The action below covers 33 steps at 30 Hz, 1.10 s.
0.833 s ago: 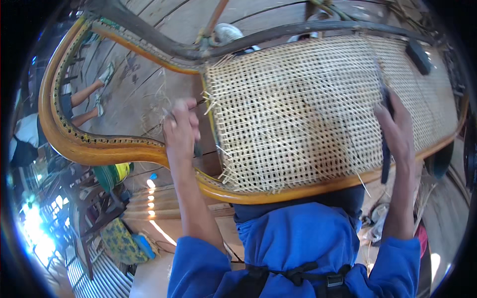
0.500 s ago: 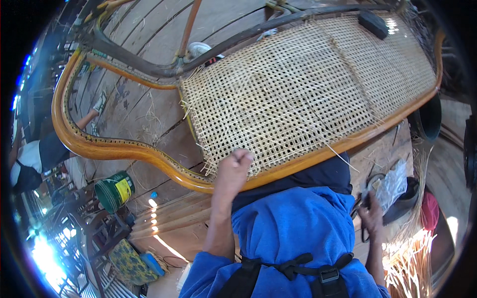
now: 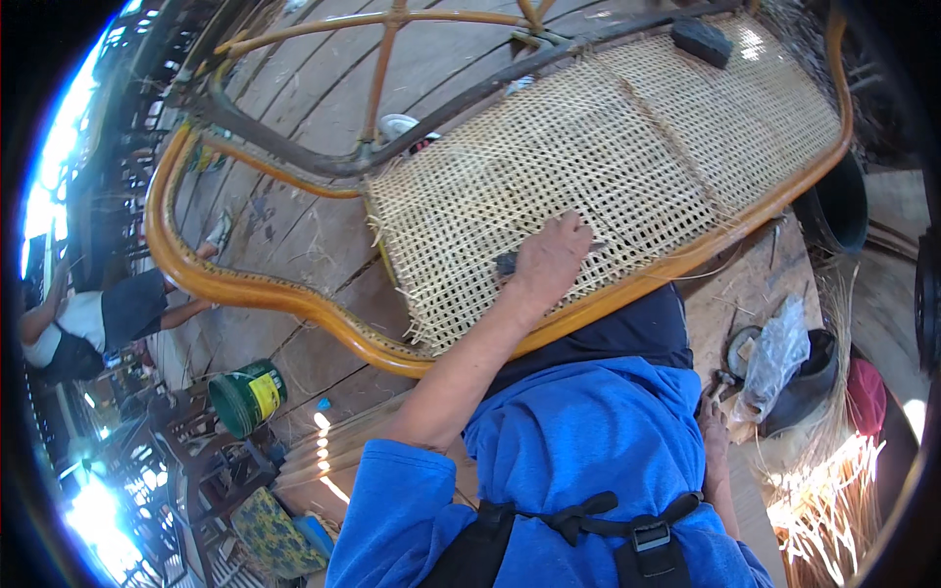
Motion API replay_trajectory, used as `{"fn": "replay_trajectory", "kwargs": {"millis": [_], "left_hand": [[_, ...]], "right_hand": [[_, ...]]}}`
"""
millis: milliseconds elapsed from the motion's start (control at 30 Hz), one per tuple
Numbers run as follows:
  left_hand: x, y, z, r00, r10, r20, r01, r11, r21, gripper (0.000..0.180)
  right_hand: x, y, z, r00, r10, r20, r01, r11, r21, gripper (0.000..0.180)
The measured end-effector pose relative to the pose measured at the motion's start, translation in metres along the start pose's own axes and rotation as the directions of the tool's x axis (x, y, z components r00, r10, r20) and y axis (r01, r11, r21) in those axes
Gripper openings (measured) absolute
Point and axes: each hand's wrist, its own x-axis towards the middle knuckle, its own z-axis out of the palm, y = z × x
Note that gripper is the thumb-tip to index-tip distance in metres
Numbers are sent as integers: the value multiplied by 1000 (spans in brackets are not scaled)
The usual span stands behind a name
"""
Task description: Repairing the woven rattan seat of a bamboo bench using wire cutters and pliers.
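Across a curved wooden frame in front of me stretches a woven cane panel, with loose strand ends at its near left corner. My left hand lies on the weave, closed over a dark tool; one end shows left of the hand and a thin tip to its right, the rest is covered. Beside my right hip, my right hand rests low on a wooden board, its fingers partly visible and seeming extended. Near its fingertips lie a clear plastic bag and a round dark object.
A dark block sits on the panel's far end. Beyond my right side are a black bucket, a red cloth item and a bundle of cane strands. A green bucket stands left; another person is farther left.
My left hand has moved from the panel's near edge up and right onto the weave, where a dark tool now shows under it. The right hand has drawn back slightly toward my hip.
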Motion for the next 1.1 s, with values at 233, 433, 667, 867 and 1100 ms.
{"fn": "replay_trajectory", "kwargs": {"millis": [233,433,667,867,1100], "left_hand": [[-37,60,-36,995,-52,-83,35,981,-191,11],[-72,67,-52,989,-144,36,146,900,-411,18],[-116,43,-73,968,-242,71,246,840,-484,20],[-145,26,-77,783,-582,221,600,612,-515,21],[-149,23,-81,740,-637,216,564,413,-715,29]], "right_hand": [[-6,-90,-114,839,-450,-305,537,600,593,24],[-12,-198,-149,773,-613,-165,236,36,971,17],[10,-231,-151,702,-710,-57,29,-51,998,15],[17,-250,-172,622,-769,-151,-55,-235,971,14],[35,-270,-188,638,-742,-204,110,-175,978,11]]}}
